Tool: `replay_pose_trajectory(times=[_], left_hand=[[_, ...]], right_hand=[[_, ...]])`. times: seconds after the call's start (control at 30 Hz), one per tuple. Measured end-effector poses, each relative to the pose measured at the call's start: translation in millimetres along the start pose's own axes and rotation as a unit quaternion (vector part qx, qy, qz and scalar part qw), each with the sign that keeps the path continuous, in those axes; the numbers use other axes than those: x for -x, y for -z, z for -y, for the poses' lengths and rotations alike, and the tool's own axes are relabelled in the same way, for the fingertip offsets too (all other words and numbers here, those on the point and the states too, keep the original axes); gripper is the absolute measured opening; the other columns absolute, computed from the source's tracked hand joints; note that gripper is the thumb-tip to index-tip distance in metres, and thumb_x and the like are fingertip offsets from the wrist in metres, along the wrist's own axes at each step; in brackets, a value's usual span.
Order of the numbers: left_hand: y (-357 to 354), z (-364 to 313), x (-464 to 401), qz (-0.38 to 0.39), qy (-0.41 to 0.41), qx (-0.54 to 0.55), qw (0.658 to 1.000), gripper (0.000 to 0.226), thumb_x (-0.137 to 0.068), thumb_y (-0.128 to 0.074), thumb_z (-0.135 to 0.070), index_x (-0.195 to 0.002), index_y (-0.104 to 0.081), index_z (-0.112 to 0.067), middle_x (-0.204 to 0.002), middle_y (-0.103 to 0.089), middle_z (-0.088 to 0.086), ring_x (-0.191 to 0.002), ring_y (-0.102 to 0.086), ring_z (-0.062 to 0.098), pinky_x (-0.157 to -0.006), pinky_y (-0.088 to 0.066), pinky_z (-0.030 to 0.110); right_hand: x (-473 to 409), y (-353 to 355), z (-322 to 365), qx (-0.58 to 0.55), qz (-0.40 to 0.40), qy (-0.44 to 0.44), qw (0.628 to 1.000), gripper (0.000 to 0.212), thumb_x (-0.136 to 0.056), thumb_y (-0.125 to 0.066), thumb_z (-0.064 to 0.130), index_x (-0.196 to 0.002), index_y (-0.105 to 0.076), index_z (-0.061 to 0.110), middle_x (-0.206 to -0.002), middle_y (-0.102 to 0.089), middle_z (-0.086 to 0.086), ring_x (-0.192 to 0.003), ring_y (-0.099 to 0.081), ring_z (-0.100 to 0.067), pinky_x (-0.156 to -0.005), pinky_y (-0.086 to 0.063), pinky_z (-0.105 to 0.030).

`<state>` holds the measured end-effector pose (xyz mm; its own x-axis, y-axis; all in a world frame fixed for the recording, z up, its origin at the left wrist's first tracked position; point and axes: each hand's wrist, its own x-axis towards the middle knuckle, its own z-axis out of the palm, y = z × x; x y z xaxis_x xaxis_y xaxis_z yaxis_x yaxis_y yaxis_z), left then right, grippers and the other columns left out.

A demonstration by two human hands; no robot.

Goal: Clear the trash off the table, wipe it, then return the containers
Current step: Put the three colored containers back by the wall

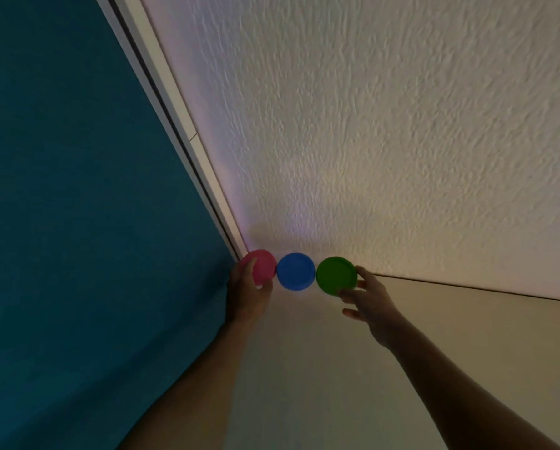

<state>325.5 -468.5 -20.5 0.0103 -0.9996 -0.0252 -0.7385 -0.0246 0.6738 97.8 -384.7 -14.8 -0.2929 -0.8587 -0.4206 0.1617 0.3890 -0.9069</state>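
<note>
A: What is the left hand (248, 292) doing?

B: It reaches up and grips the pink lid (259, 266), fingers curled over its left and lower edge, thumb on the lower right.

A: And the right hand (368, 298)?

B: It pinches the green lid (336, 275) at its right edge. A fingertip sits at the upper right of the rim and another finger presses the lower right. The remaining fingers hang loosely curled below, holding nothing.

A: What lies between the two hands?

B: A blue lid (295, 271), touched by neither hand. The three round lids stand in a row: pink on the left, blue in the middle, green on the right. Pink and blue look as if they touch; blue and green sit just beside each other. Whether containers are under the lids cannot be seen from this angle.

A: Where is that row?

B: At the far edge of a pale surface (320, 368), against a white textured wall (369, 125). The pink lid is in the corner, where a white frame (174, 102) runs diagonally beside a teal panel (77, 222).

A: Any brand, label or writing?

B: None that can be read; the lids look plain and the light is dim.
</note>
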Motion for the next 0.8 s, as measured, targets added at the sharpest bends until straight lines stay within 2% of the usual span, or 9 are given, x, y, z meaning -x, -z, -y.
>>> replay_pose_trajectory(times=[0.17, 0.27, 0.37, 0.47, 0.57, 0.63, 0.7, 0.8], left_hand=[[-20.1, 7.8, -33.4, 0.003, -0.012, -0.026, 1.000, 0.055, -0.094, -0.064, -0.025, -0.145, -0.045, -0.027, -0.154, -0.032, 0.001, -0.129, -0.049, 0.030, -0.102, -0.050, 0.045], [-28.0, 9.9, -40.2, -0.017, -0.023, -0.032, 0.999, 0.042, -0.090, -0.065, -0.020, -0.130, -0.054, -0.021, -0.148, -0.037, 0.001, -0.118, -0.056, 0.034, -0.094, -0.053, 0.046], [-30.0, 8.9, -42.2, -0.022, -0.020, -0.031, 0.999, 0.033, -0.091, -0.064, -0.018, -0.121, -0.052, -0.019, -0.146, -0.035, 0.000, -0.115, -0.055, 0.033, -0.092, -0.053, 0.048], [-26.4, 10.7, -39.4, -0.026, -0.043, -0.042, 0.998, 0.032, -0.096, -0.059, -0.017, -0.127, -0.051, -0.017, -0.152, -0.033, 0.004, -0.119, -0.054, 0.033, -0.093, -0.052, 0.046], [-17.8, 8.4, -26.9, -0.013, -0.064, -0.058, 0.996, 0.048, -0.099, -0.055, -0.020, -0.145, -0.043, -0.020, -0.160, -0.026, 0.003, -0.136, -0.043, 0.030, -0.106, -0.045, 0.046], [-8.2, 2.3, -11.3, -0.008, -0.050, -0.071, 0.996, 0.053, -0.098, -0.055, -0.023, -0.149, -0.040, -0.022, -0.163, -0.023, 0.001, -0.143, -0.035, 0.028, -0.113, -0.039, 0.045], [0.1, -2.6, 12.2, -0.006, -0.049, -0.082, 0.995, 0.053, -0.096, -0.057, -0.022, -0.147, -0.043, -0.022, -0.161, -0.028, 0.002, -0.143, -0.035, 0.029, -0.115, -0.037, 0.044], [11.7, -12.3, 59.5, 0.009, -0.049, -0.083, 0.995, 0.055, -0.096, -0.057, -0.020, -0.148, -0.042, -0.016, -0.161, -0.030, 0.004, -0.146, -0.030, 0.027, -0.119, -0.030, 0.041]], right_hand=[[-32.0, -4.1, -8.0, -0.020, 0.000, -0.023, 1.000, 0.070, -0.089, -0.068, 0.010, -0.150, -0.036, 0.025, -0.126, -0.055, -0.008, -0.104, -0.060, -0.026, -0.077, -0.056, -0.040], [-42.2, -5.9, -10.6, -0.028, 0.007, -0.026, 0.999, 0.063, -0.091, -0.065, 0.011, -0.147, -0.041, 0.025, -0.124, -0.058, -0.009, -0.103, -0.060, -0.026, -0.072, -0.055, -0.037], [-47.2, -9.5, -10.0, -0.038, 0.016, -0.035, 0.999, 0.061, -0.092, -0.064, 0.013, -0.147, -0.041, 0.026, -0.124, -0.059, -0.009, -0.105, -0.061, -0.028, -0.071, -0.055, -0.037], [-40.5, -12.9, -8.0, -0.044, 0.032, -0.049, 0.997, 0.069, -0.095, -0.063, 0.016, -0.153, -0.029, 0.029, -0.133, -0.055, -0.004, -0.109, -0.060, -0.028, -0.079, -0.057, -0.041], [-20.6, -14.1, -3.9, -0.012, 0.023, -0.047, 0.999, 0.079, -0.095, -0.064, 0.018, -0.156, -0.016, 0.035, -0.149, -0.040, -0.003, -0.110, -0.058, -0.026, -0.089, -0.055, -0.047], [0.0, -13.0, -0.3, 0.018, 0.021, -0.049, 0.998, 0.080, -0.095, -0.064, 0.020, -0.157, -0.015, 0.034, -0.152, -0.037, -0.005, -0.111, -0.057, -0.026, -0.091, -0.053, -0.046], [26.1, -8.0, -0.6, 0.041, 0.029, -0.062, 0.997, 0.075, -0.095, -0.063, 0.021, -0.156, -0.020, 0.029, -0.146, -0.045, -0.008, -0.110, -0.058, -0.026, -0.090, -0.052, -0.043], [70.8, 5.3, -4.7, 0.093, 0.052, -0.057, 0.993, 0.062, -0.097, -0.060, 0.023, -0.152, -0.033, 0.025, -0.125, -0.057, -0.003, -0.106, -0.059, -0.022, -0.088, -0.052, -0.039]])
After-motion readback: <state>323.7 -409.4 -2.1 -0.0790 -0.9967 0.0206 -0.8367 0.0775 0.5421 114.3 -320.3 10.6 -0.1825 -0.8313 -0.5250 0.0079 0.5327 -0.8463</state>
